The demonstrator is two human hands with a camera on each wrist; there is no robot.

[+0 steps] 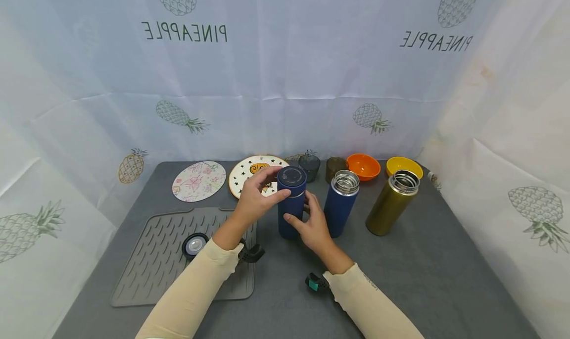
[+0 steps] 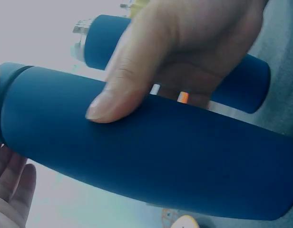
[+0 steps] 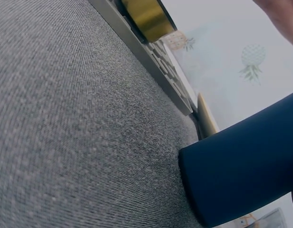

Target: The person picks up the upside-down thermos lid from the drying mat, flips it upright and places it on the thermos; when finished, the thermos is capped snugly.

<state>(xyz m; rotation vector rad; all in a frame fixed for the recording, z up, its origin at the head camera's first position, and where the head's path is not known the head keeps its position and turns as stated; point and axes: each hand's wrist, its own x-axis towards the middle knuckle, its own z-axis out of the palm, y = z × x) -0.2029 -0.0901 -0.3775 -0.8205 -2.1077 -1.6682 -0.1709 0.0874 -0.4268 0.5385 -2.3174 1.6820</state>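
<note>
From my place I watch the capped blue bottle (image 1: 288, 209), which stands upright on the grey table (image 1: 401, 284), and I measure all other places from it. The left hand (image 1: 256, 194) grips this bottle at its upper part, the thumb in front near the seam of the cap and the fingers behind. The right hand (image 1: 314, 225) holds the body lower down, with the thumb on the near side, as I can see in the left wrist view also. Just to the right of the capped bottle there is an uncapped blue bottle (image 1: 341, 209), and further to the right an uncapped olive-gold bottle (image 1: 386, 208). To its left lies a grey ridged mat (image 1: 156, 252), and on this mat is a round lid (image 1: 195, 246) with a black rim. Behind it, on the left, I see a star-patterned plate (image 1: 242, 172) and a pink floral plate (image 1: 199, 181). Behind it, on the right, I find a dark grey cup (image 1: 310, 167), a brown cup (image 1: 335, 169), an orange bowl (image 1: 363, 166) and a yellow bowl (image 1: 404, 167)
</note>
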